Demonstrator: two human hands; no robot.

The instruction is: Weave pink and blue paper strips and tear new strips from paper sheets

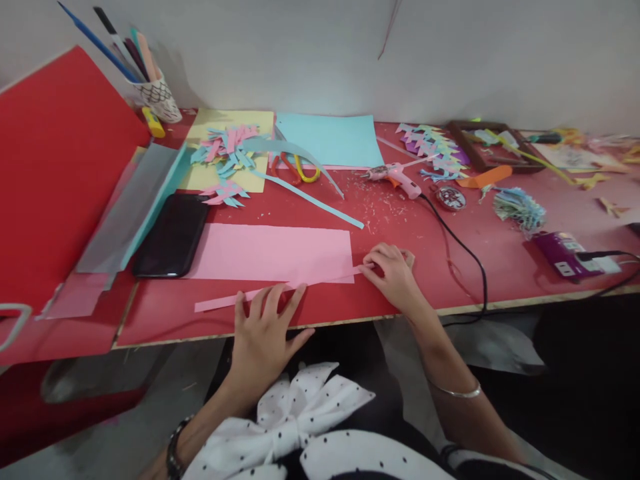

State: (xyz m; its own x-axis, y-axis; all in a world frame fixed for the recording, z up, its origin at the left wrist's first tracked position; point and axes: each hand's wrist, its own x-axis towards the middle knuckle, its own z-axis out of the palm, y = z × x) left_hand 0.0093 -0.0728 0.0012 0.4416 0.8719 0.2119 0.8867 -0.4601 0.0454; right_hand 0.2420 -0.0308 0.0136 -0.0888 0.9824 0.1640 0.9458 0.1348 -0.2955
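A long narrow strip of pink paper lies slantwise near the front edge of the red table. My left hand rests on it with fingers spread, the tips pressing the strip down. At the strip's other end my right hand has its fingers closed, pinching the tip. Beneath the strip's right part is a wider sheet of pink paper, flat on the table. A black phone covers the sheet's left end.
Behind lie folded paper pieces, scissors, a light blue sheet and a blue strip. A pink glue gun trails a black cord to the right. A red folder stands at left, by a pen cup.
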